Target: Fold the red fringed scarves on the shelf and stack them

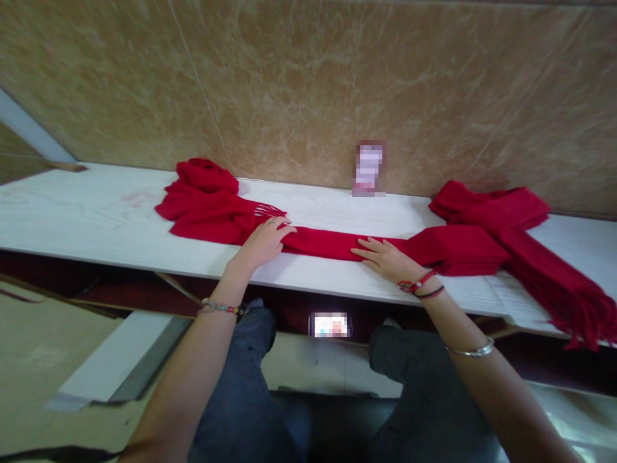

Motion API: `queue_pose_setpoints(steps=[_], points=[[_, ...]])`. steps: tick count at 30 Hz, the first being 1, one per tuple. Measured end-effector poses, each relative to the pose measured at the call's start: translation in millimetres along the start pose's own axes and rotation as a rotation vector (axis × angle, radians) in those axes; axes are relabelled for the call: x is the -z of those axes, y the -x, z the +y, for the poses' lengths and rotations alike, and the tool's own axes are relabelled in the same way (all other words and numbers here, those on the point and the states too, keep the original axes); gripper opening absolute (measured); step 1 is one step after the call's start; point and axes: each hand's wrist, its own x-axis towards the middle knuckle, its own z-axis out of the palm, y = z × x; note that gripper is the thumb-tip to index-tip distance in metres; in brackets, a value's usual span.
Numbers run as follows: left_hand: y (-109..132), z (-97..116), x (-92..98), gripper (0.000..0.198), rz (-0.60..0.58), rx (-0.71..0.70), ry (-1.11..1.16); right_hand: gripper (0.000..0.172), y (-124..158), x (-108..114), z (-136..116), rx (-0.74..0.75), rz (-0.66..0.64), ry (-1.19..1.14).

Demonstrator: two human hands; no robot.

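A long red scarf lies across the white tabletop, folded into a narrow strip in the middle. At its left end is a loose bunched heap with a short fringe pointing right. My left hand rests on the strip beside that fringe, fingers extended. Flat on the strip further right lies my right hand, its fingers spread. To its right the red cloth widens into a folded stack. More red cloth with a long fringe crosses there and hangs over the front edge; whether it is the same scarf I cannot tell.
A tan marbled wall stands behind the narrow white table. A blurred upright card or device leans at the wall. Below the tabletop a lit phone sits near my knees. White panels lie at lower left.
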Motion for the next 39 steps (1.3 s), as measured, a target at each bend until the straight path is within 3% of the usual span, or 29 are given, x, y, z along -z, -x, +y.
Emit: queue_pose_setpoints(steps=[3,5,8,10,14,17,21,25,29,31,34,36,39], points=[[5.0,4.5,-1.7,0.056,-0.202,-0.062,0.114,0.041,-0.1,2.3,-1.6,-0.008,-0.005,-0.001],[8.6,5.5,0.5,0.054,-0.347,0.037,0.149,0.042,0.7,3.4,-2.1,-0.021,-0.014,-0.016],[11.5,8.2,9.4,0.049,-0.436,0.177,0.149,0.042,-0.9,6.6,-3.5,-0.049,-0.030,-0.049],[10.1,15.2,15.4,0.051,-0.399,0.211,0.131,0.042,-6.4,10.1,-7.3,-0.108,-0.011,-0.067],[-1.1,42.4,15.5,0.048,-0.173,0.128,0.100,0.045,-27.5,14.7,-25.9,-0.241,0.069,-0.079],[-10.3,60.8,7.5,0.050,-0.259,0.139,0.167,0.047,-41.2,11.8,-42.1,-0.241,0.010,-0.090],[-13.1,67.7,3.0,0.055,-0.416,0.313,0.215,0.048,-42.7,5.1,-47.8,-0.269,-0.083,-0.088],[-7.7,67.1,7.8,0.061,-0.422,0.468,0.137,0.049,-26.2,1.3,-32.6,-0.378,-0.073,-0.058],[-4.8,74.1,10.0,0.062,-0.341,0.584,0.013,0.046,-9.3,-1.1,-12.7,-0.531,0.013,-0.009],[-7.1,79.6,8.7,0.058,-0.254,0.525,-0.001,0.044,-8.4,-0.7,-9.1,-0.569,0.081,0.008],[-14.5,86.5,5.2,0.052,-0.125,0.289,0.060,0.046,-17.5,1.3,-17.4,-0.503,0.109,-0.026],[-19.4,88.6,3.1,0.050,-0.164,0.181,0.141,0.047,-26.4,2.1,-28.5,-0.415,0.061,-0.056],[-22.5,87.3,1.5,0.051,-0.317,0.191,0.231,0.048,-33.8,2.1,-40.1,-0.346,-0.035,-0.064]])
